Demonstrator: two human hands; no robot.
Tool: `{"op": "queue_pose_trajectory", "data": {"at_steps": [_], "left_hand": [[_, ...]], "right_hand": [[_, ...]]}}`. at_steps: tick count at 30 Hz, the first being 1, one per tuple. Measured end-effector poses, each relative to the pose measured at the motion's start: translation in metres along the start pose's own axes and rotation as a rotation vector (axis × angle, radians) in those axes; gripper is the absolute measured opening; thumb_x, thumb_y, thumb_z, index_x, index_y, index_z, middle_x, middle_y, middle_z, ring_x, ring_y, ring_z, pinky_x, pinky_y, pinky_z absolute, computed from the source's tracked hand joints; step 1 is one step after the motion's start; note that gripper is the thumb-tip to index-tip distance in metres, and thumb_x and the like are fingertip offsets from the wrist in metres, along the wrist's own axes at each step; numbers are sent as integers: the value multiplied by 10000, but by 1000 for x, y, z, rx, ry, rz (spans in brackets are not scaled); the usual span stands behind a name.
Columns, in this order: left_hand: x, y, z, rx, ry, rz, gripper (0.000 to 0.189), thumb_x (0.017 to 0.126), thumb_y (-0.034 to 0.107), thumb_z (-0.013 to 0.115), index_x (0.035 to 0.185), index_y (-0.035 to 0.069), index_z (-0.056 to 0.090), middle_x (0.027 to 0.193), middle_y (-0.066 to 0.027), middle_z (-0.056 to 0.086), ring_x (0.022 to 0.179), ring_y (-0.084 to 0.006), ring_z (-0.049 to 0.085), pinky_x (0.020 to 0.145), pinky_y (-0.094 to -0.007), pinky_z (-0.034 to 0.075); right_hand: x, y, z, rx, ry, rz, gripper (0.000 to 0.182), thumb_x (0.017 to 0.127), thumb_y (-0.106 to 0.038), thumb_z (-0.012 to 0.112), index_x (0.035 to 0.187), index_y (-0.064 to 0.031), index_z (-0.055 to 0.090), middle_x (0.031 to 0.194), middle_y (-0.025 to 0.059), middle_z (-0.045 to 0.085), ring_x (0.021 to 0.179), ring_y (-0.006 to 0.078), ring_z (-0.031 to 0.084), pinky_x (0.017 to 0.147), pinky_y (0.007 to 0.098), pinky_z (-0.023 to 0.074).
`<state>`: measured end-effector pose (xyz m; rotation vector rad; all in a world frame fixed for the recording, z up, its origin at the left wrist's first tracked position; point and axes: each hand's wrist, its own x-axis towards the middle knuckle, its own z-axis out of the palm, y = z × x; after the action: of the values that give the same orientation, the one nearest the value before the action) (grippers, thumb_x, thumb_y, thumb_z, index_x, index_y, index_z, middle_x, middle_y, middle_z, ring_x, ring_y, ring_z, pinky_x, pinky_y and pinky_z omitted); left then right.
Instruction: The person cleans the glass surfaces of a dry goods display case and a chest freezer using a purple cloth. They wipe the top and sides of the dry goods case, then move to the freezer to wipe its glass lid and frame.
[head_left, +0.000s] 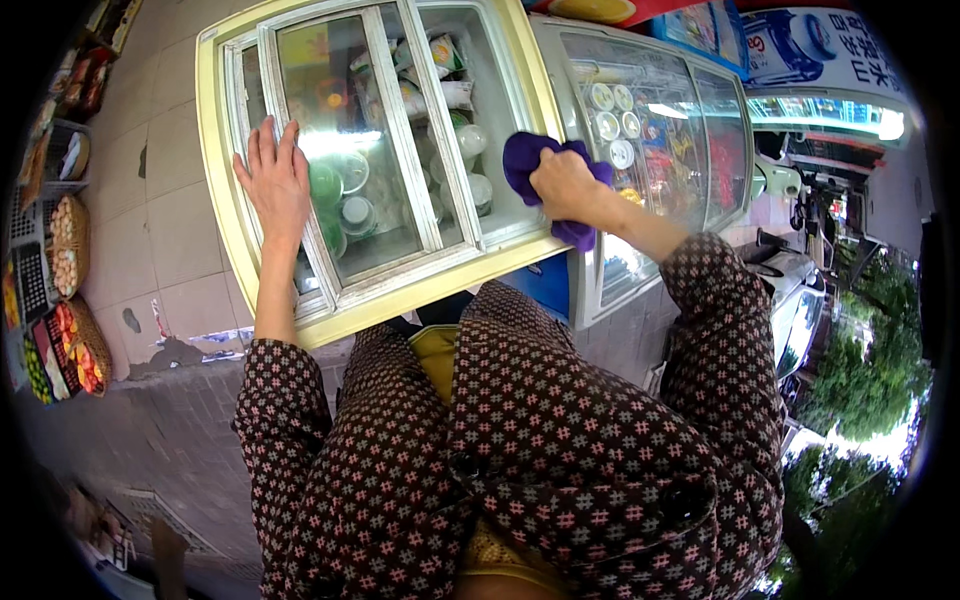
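A purple cloth (523, 161) is bunched under my right hand (570, 186), on the right edge of a chest freezer with a pale yellow rim (420, 291). My left hand (276, 174) lies with spread fingers on the left part of the freezer's top, over the white frame of a sliding glass lid (345, 172). The lid panes sit towards the left, and the right part of the freezer is uncovered. Inside are green tubs (325, 184), round clear-lidded containers (471, 140) and wrapped packs (444, 54).
A second glass-topped chest freezer (660, 127) stands close on the right, with lidded cups inside. Baskets of eggs (66, 244) and fruit (81, 349) stand at the far left beyond the tiled floor (176, 247). A parked car (799, 319) is at the right.
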<state>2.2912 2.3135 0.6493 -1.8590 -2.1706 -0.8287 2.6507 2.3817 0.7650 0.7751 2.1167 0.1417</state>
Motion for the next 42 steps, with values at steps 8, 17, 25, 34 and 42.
{"op": "queue_pose_trajectory", "data": {"at_steps": [8,17,25,34,42], "left_hand": [[0,5,13,-7,20,0,332,894,193,507,1224,188,547,1348,-68,444,1262,-282,384,1060,-558,193],[-2,1,15,21,18,14,347,914,221,470,1256,201,526,1360,-66,434,1269,-282,375,1060,-557,179],[-1,-7,18,42,23,30,345,917,230,464,1255,206,532,1360,-67,439,1265,-280,385,1051,-559,202],[1,-9,18,41,2,16,342,930,238,454,1260,196,531,1382,-64,425,1288,-263,366,1063,-541,186],[3,-6,10,12,4,20,345,928,227,464,1266,200,528,1377,-68,430,1279,-262,375,1061,-540,193]], "right_hand": [[-81,1,33,604,-166,232,323,641,-266,613,789,17,668,769,226,647,768,343,654,681,407,517],[-89,-65,7,738,404,103,386,690,-214,655,1058,-102,675,913,157,570,777,325,618,720,396,507],[-56,-20,29,565,-2,117,291,689,-276,621,923,-126,707,874,155,663,871,304,644,768,407,516],[-23,-39,3,575,-20,-81,305,662,-255,625,878,-48,684,861,168,674,825,335,653,751,411,518],[-37,-30,5,94,-195,-35,273,697,-254,639,876,-58,704,865,117,688,827,266,672,690,394,546]]}}
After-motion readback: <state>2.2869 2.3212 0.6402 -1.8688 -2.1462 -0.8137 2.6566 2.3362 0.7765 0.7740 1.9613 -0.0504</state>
